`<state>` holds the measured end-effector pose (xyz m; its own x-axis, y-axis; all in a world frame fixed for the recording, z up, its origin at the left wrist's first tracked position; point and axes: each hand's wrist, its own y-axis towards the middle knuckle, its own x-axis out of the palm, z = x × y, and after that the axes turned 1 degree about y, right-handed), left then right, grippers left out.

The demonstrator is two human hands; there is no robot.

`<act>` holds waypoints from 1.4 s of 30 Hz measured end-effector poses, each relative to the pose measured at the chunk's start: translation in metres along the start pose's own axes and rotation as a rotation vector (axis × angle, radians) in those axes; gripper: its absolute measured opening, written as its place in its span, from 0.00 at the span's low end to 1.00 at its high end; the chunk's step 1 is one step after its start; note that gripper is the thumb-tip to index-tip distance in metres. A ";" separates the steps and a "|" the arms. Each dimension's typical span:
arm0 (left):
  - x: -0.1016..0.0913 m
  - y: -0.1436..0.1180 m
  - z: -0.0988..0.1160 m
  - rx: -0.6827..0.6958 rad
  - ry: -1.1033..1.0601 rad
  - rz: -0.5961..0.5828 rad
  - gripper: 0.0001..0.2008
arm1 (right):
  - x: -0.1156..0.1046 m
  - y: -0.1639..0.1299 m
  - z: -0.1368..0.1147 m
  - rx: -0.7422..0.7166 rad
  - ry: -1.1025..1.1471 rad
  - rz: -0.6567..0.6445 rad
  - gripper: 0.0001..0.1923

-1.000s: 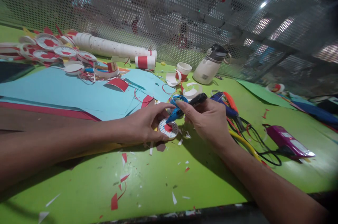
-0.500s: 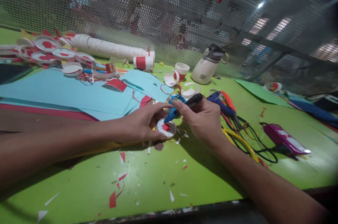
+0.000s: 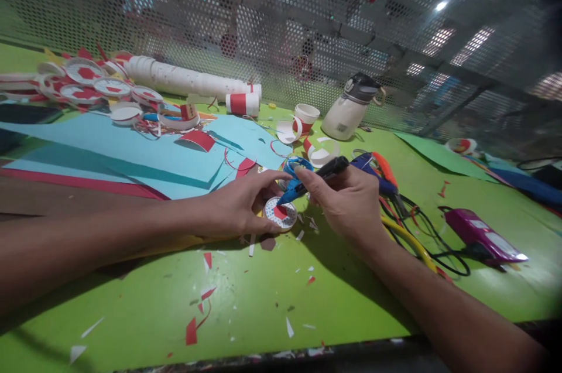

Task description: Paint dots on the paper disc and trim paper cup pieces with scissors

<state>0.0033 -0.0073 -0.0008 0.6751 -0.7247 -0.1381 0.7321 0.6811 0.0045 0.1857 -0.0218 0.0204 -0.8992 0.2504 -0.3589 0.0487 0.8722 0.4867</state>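
Observation:
A small round white paper disc, probably a cut cup bottom, has blue dots around a red centre patch. My left hand is closed on its left edge, thumb at the near rim and fingers on the far side. Over the disc, my right hand grips a blue marker pen with a black end, slanted with its tip down at the disc's upper part. Whether the tip touches cannot be made out. Just behind the pen sits a blue roll of tape, partly hidden by the fingers.
Decorated paper discs pile at the back left beside stacked white cups and blue paper. A bottle stands behind. Right lie a glue gun, yellow-handled scissors and a purple box. Scraps litter the front.
The whole view has shifted slightly, so things appear a little further right. Both hands keep their hold on the disc and the marker pen; the pen tip stays over the disc.

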 end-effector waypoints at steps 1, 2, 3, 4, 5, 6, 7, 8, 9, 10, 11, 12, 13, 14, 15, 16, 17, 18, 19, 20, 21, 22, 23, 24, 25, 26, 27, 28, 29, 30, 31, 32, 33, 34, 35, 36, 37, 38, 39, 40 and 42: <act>0.000 0.000 0.000 -0.003 -0.001 0.000 0.23 | 0.000 0.000 0.000 -0.001 0.008 -0.005 0.19; 0.001 0.000 0.000 -0.004 -0.004 -0.002 0.24 | 0.000 0.000 0.000 -0.004 0.013 -0.008 0.19; 0.001 0.000 0.000 -0.005 -0.006 -0.002 0.24 | 0.000 0.000 0.000 -0.007 0.013 -0.008 0.19; 0.001 0.000 0.000 -0.004 -0.007 -0.002 0.24 | 0.000 -0.001 0.000 -0.008 0.010 -0.008 0.19; 0.001 0.000 0.000 -0.003 -0.005 0.000 0.25 | 0.000 -0.001 0.000 -0.010 0.004 -0.005 0.19; 0.001 0.000 0.000 -0.003 -0.001 0.002 0.25 | 0.000 -0.001 0.000 -0.012 -0.002 -0.002 0.19; 0.001 0.000 0.001 -0.006 0.002 0.001 0.26 | 0.000 -0.001 0.000 -0.013 -0.009 0.000 0.19; 0.000 0.000 0.001 -0.011 0.003 -0.001 0.26 | 0.000 -0.001 0.000 -0.013 -0.015 0.001 0.19; 0.000 0.001 0.001 -0.015 0.002 -0.005 0.26 | 0.000 0.000 0.000 -0.012 -0.021 0.000 0.19; 0.000 0.001 0.001 -0.018 -0.001 -0.009 0.26 | 0.000 0.000 0.000 -0.015 -0.025 -0.001 0.19; 0.000 0.001 0.001 -0.017 -0.004 -0.012 0.26 | 0.000 0.000 -0.001 -0.017 -0.029 -0.001 0.20; 0.000 0.001 0.001 -0.012 -0.008 -0.013 0.26 | 0.000 0.000 -0.001 -0.019 -0.035 -0.002 0.20; 0.000 0.001 0.001 -0.005 -0.011 -0.011 0.25 | 0.000 0.000 -0.001 -0.020 -0.042 -0.003 0.20; 0.000 0.001 0.001 0.001 -0.014 -0.010 0.25 | 0.000 0.000 -0.001 -0.023 -0.047 -0.004 0.20; 0.000 0.001 0.000 0.003 -0.018 -0.007 0.26 | 0.000 0.000 -0.002 -0.027 -0.048 -0.005 0.20; 0.000 0.001 0.000 0.001 -0.021 -0.007 0.26 | 0.001 -0.001 -0.002 -0.033 -0.046 -0.009 0.19; 0.000 0.001 0.000 -0.005 -0.024 -0.009 0.26 | 0.001 -0.001 -0.003 -0.039 -0.041 -0.015 0.18; 0.000 0.001 0.001 -0.012 -0.028 -0.011 0.26 | 0.001 -0.001 -0.003 -0.046 -0.036 -0.022 0.18; -0.001 0.001 0.001 -0.016 -0.034 -0.015 0.26 | 0.002 -0.001 -0.003 -0.052 -0.033 -0.032 0.17; -0.001 0.001 0.000 -0.018 -0.044 -0.020 0.26 | 0.002 -0.001 -0.004 -0.057 -0.034 -0.044 0.17; -0.001 0.001 0.000 -0.015 -0.060 -0.022 0.25 | 0.001 -0.001 -0.004 -0.060 -0.038 -0.055 0.18; -0.001 0.001 0.000 -0.006 -0.083 -0.020 0.24 | 0.001 0.000 -0.004 -0.057 -0.044 -0.067 0.19; 0.000 0.001 -0.001 0.003 -0.115 -0.016 0.25 | 0.000 0.000 -0.003 -0.049 -0.054 -0.078 0.19; 0.002 0.001 -0.002 0.022 -0.152 0.007 0.25 | 0.000 0.000 -0.003 -0.038 -0.061 -0.083 0.20; 0.005 0.000 -0.004 0.039 -0.192 0.024 0.25 | -0.001 -0.001 -0.003 -0.013 -0.080 -0.107 0.20; 0.007 0.001 -0.006 0.052 -0.230 0.030 0.26 | -0.002 -0.001 -0.002 0.013 -0.101 -0.117 0.19; 0.009 0.002 -0.010 0.047 -0.256 0.028 0.28 | -0.002 -0.002 -0.001 0.029 -0.108 -0.126 0.18; 0.010 0.004 -0.013 0.041 -0.277 0.022 0.31 | -0.002 -0.002 0.001 0.041 -0.117 -0.132 0.19; 0.009 0.007 -0.017 0.052 -0.273 0.024 0.32 | -0.001 -0.002 0.003 0.046 -0.116 -0.143 0.19; 0.007 0.010 -0.020 0.083 -0.243 0.046 0.32 | 0.001 -0.002 0.004 0.035 -0.118 -0.122 0.20; 0.005 0.013 -0.022 0.101 -0.186 0.033 0.33 | 0.003 -0.001 0.006 0.017 -0.124 -0.107 0.20; 0.003 0.015 -0.023 0.137 -0.129 0.062 0.35 | 0.005 0.000 0.007 0.011 -0.127 -0.083 0.20; 0.001 0.016 -0.023 0.163 -0.099 0.102 0.37 | 0.007 0.001 0.007 -0.001 -0.113 -0.072 0.19; 0.000 0.016 -0.022 0.181 -0.080 0.122 0.38 | 0.008 0.001 0.008 -0.016 -0.105 -0.061 0.18; 0.000 0.015 -0.022 0.191 -0.072 0.111 0.36 | 0.009 0.001 0.008 -0.025 -0.113 -0.051 0.18; 0.000 0.014 -0.021 0.205 -0.055 0.092 0.31 | 0.009 0.001 0.008 -0.026 -0.126 -0.050 0.18; 0.000 0.013 -0.022 0.223 -0.044 0.091 0.31 | 0.010 0.001 0.009 -0.025 -0.142 -0.050 0.18; 0.000 0.013 -0.024 0.226 -0.024 0.085 0.31 | 0.010 0.001 0.011 -0.023 -0.156 -0.049 0.18; -0.002 0.014 -0.028 0.239 -0.027 0.109 0.33 | 0.011 0.000 0.013 -0.025 -0.166 -0.038 0.18; -0.003 0.017 -0.033 0.276 -0.020 0.130 0.34 | 0.012 0.001 0.015 -0.028 -0.168 -0.028 0.18; -0.008 0.026 -0.048 0.315 0.012 0.131 0.36 | 0.014 0.001 0.021 -0.039 -0.154 -0.011 0.19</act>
<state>0.0126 0.0209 -0.0471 0.7654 -0.6307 -0.1280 0.6328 0.7013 0.3282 0.1818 -0.0085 -0.0008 -0.8221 0.3051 -0.4807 0.0198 0.8591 0.5114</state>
